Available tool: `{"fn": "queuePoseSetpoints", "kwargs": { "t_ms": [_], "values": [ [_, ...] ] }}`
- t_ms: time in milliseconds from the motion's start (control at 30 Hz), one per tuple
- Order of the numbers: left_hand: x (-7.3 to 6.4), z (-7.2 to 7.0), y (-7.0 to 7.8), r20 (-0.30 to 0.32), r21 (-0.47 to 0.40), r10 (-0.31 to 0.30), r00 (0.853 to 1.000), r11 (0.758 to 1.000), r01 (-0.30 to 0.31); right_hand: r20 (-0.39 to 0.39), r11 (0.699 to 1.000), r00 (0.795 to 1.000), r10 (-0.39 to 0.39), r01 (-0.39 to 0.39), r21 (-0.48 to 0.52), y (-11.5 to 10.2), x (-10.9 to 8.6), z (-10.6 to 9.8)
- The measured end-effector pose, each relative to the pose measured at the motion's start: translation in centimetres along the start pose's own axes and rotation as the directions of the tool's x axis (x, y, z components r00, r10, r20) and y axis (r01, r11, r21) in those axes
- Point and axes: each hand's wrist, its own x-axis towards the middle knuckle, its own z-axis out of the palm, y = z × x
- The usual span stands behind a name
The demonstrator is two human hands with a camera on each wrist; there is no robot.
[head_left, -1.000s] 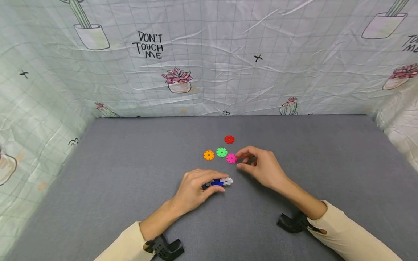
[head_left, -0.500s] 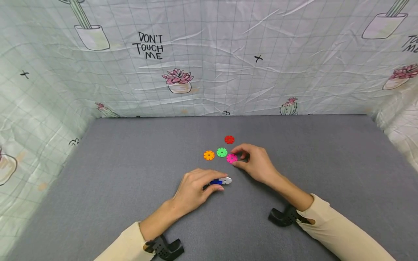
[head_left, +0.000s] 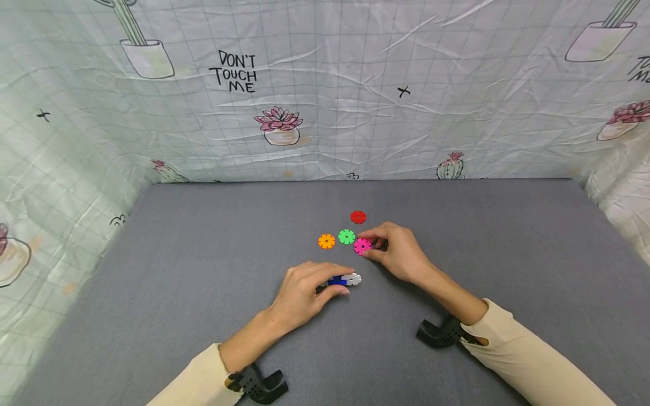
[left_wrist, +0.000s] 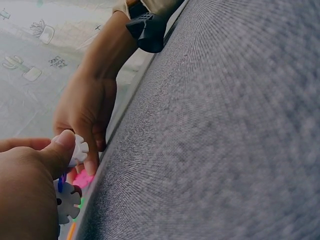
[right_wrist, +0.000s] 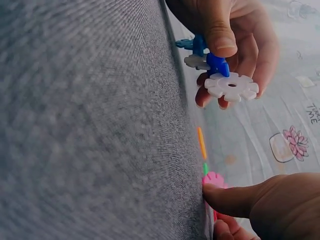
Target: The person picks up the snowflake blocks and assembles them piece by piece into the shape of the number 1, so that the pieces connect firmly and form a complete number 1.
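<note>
My left hand [head_left: 307,287] holds a short chain of notched plastic discs [head_left: 337,280] between thumb and fingers. In the right wrist view, a white disc [right_wrist: 242,89] ends this chain, with a blue disc [right_wrist: 217,64], another white one and a teal-blue one behind it. The chain is off the table there; my left fingers partly cover it. My right hand [head_left: 403,256] pinches a pink notched disc [head_left: 363,246] by its edges with thumb and forefinger. Right beside the pink disc lies a green disc [head_left: 347,237].
An orange disc [head_left: 326,241] lies flat left of the green one, and a red disc [head_left: 358,217] sits farther back. The grey tabletop [head_left: 228,225] ends at a printed cloth [head_left: 355,124] behind. Each wrist wears a black camera mount [head_left: 442,332].
My right hand has moved left onto the pink disc and closed thumb and forefinger on it. The left hand stays in place with the chain tilted slightly.
</note>
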Motion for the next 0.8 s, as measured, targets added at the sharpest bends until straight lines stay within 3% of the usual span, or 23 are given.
{"fn": "queuePoseSetpoints", "kwargs": {
  "t_ms": [300,400,500,600,800],
  "values": [
    [0.0,0.1,-0.1,-0.016,-0.011,0.004,1.000,1.000,-0.004,-0.054,0.997,0.996,-0.072,0.071,-0.016,0.0,-0.9,-0.7],
    [0.0,0.1,-0.1,-0.020,-0.014,0.004,1.000,1.000,-0.005,-0.048,0.998,0.998,-0.035,0.037,0.051,-0.1,-1.4,-1.2],
    [0.1,0.1,0.0,-0.019,-0.014,0.001,1.000,1.000,-0.001,0.009,0.986,0.999,0.041,-0.042,0.161,-0.1,-2.1,-1.8],
    [0.1,0.2,0.0,-0.017,-0.017,-0.007,1.000,1.000,0.007,0.107,0.941,0.988,0.114,-0.142,0.306,-0.2,-3.0,-2.1],
    [0.0,0.2,0.0,-0.022,-0.018,-0.021,1.000,1.000,0.020,0.261,0.775,0.949,0.178,-0.298,0.557,-0.9,-4.8,-1.6]
  ]
}}
